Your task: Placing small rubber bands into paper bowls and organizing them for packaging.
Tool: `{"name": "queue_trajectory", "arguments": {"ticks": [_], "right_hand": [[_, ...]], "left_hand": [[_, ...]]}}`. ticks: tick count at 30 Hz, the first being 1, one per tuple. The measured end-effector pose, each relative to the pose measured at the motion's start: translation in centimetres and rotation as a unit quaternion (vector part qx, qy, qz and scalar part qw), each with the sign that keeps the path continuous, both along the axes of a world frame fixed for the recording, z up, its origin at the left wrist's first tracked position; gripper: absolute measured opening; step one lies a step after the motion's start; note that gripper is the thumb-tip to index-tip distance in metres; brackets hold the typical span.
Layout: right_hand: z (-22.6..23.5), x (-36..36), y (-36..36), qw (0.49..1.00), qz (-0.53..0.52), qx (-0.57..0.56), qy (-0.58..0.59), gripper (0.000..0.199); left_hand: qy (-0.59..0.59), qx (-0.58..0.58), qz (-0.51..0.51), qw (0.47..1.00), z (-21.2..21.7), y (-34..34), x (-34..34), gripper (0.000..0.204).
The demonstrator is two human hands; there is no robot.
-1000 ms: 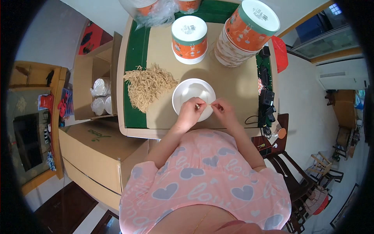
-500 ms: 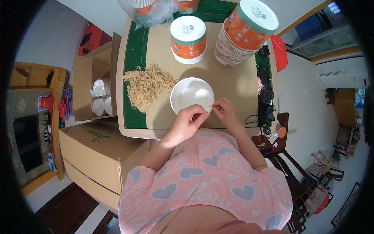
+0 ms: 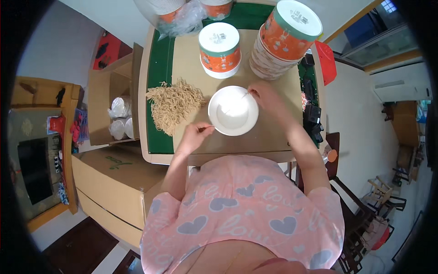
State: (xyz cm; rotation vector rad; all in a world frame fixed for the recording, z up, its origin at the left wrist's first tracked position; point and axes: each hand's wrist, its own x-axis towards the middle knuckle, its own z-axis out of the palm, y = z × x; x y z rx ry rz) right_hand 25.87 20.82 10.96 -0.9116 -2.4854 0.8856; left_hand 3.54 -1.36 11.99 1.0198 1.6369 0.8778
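A white round paper bowl (image 3: 234, 130) stands upright and open on the table in front of me. My left hand (image 3: 196, 136) is at its lower left rim, thumb and finger pinched. On the far right rim my right hand (image 3: 265, 94) pinches a thin pale strand (image 3: 245, 95), which slants across the bowl's mouth in line with the left fingertips. The strand is faint, and its middle is hard to make out against the white. Left of the bowl lies a heap of tan, string-like strands (image 3: 175, 106), tangled and loose.
Behind the bowl stands an upside-down orange and green paper tub (image 3: 220, 52). A tall stack of such tubs (image 3: 288, 34) leans at right, beside black electronic devices (image 3: 312, 113). Clear plastic wrap (image 3: 185, 20) lies at the back. Cardboard boxes (image 3: 114, 171) flank the table's left.
My hands, together at the bowl's near rim before, have moved apart: the left toward the left, the right up to the far right rim. The bowl has shifted slightly right.
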Motion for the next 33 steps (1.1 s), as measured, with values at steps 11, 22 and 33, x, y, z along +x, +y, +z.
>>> {"name": "queue_trajectory", "arguments": {"ticks": [11, 22, 33], "right_hand": [[5.9, -1.1, -10.8, 0.939, -0.03, -0.323, 0.111, 0.022], [-3.1, 1.4, -11.6, 0.926, -0.164, -0.306, 0.146, 0.018], [2.2, 0.1, -11.4, 0.711, -0.214, -0.549, 0.383, 0.042]], "left_hand": [[-0.323, 0.006, 0.199, 0.925, 1.8, 0.1, 4.7, 0.018], [-0.317, -0.04, 0.138, 0.937, 0.3, 1.8, 5.8, 0.017], [-0.224, -0.019, 0.122, 0.967, -4.0, 2.7, 7.5, 0.012]]}}
